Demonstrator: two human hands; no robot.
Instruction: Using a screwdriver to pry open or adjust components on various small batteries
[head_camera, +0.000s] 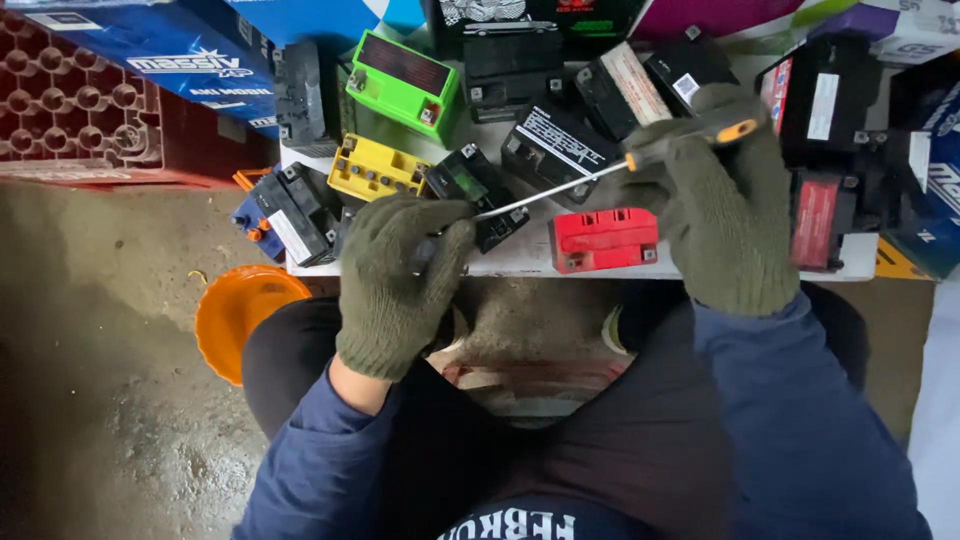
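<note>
Seen from above, an orange bowl (240, 315) lies on the floor at left; the gloved left hand (400, 275), fingers clenched, steadies a small black battery (480, 195) at the white tabletop (520, 262) edge, beside 1 yellow battery (375, 168). The right hand (725, 215) grips a screwdriver (600, 175), its tip meeting that battery near 1 red battery (603, 238). Prying appears underway; a steady, controlled lever seems required.
</note>
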